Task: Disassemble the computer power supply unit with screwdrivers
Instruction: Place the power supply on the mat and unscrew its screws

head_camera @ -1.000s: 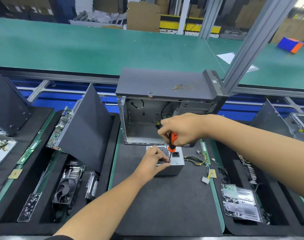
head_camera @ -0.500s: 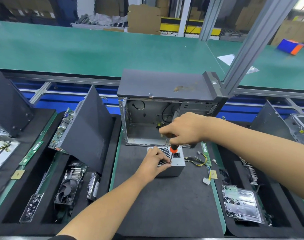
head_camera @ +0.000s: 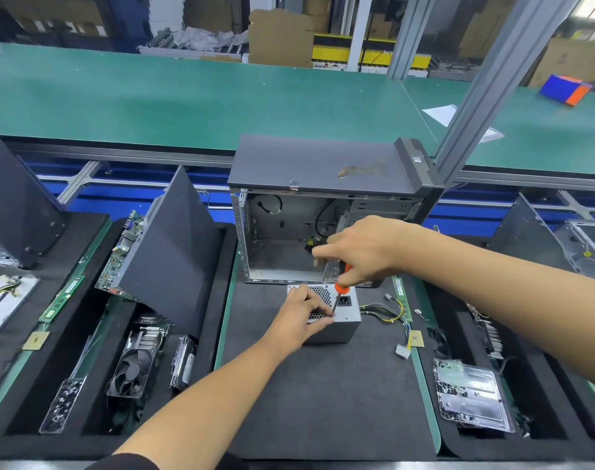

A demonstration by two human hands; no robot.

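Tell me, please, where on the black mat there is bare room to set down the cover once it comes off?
Bare mat lies in front of the power supply unit, between the left forearm and the cable bundle. Crowded: the side trays and the strip by the computer case.

L hand [head_camera: 301,308] curled, R hand [head_camera: 360,249] gripping.

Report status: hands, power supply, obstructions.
Right hand grips screwdriver, tip on power supply top face. Left hand grips the unit's near-left edge. Nothing in the way.
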